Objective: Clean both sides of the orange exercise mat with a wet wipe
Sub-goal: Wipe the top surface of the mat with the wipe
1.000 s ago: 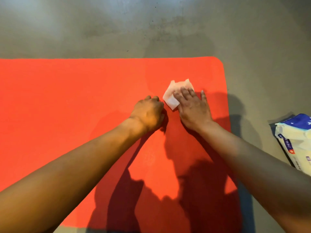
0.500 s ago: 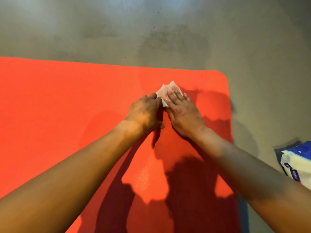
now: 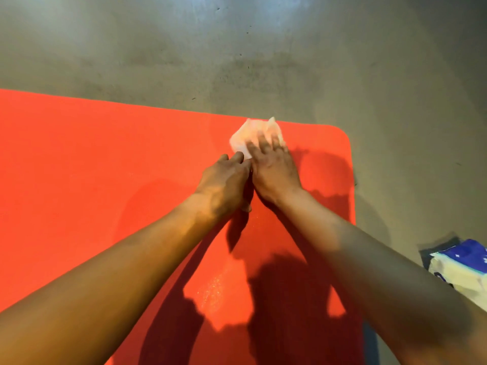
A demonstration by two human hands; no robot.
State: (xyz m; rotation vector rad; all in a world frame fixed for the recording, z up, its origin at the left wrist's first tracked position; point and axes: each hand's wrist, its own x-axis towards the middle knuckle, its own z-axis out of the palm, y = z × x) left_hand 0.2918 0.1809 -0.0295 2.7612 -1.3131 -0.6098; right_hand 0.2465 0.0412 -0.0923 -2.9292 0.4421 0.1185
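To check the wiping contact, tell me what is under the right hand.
Under the right hand lies the white wet wipe, pressed flat on the orange exercise mat; its far part shows beyond the hand. How far it reaches beneath the palm is covered.

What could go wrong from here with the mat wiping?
1. The wipe under the right hand sits at the far edge of the mat; one more push forward could drag it onto the bare floor and pick up grit.
2. The wipe is bunched under the fingers, so it covers little surface and could leave unwiped strips.
3. The left hand rests on the mat beside the wipe and might smear the damp area.
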